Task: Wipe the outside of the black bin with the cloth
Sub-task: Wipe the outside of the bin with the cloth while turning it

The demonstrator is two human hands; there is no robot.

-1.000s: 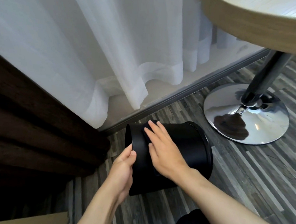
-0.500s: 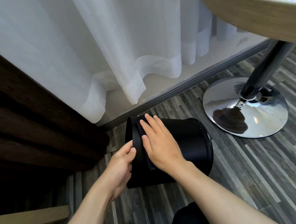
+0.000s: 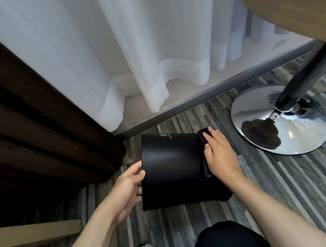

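The black bin (image 3: pixel 172 166) lies on its side on the striped wood-look floor, one round end turned left. My left hand (image 3: pixel 129 187) grips that left end, thumb on the outer wall. A dark cloth (image 3: pixel 203 140) is pressed flat against the bin's outer wall near its right end. My right hand (image 3: pixel 219 154) lies on top of the cloth with fingers stretched out. Most of the cloth is hidden under that hand.
A chrome round table base (image 3: pixel 279 119) with a dark pole stands close on the right, under a wooden tabletop (image 3: pixel 292 9). White sheer curtains (image 3: pixel 136 55) hang behind the bin. Dark brown drapes (image 3: pixel 35 120) fill the left. My knee (image 3: pixel 226 237) is below.
My right hand has slid the cloth along the bin's wall from the left end to the right end. My left hand stays on the left rim.
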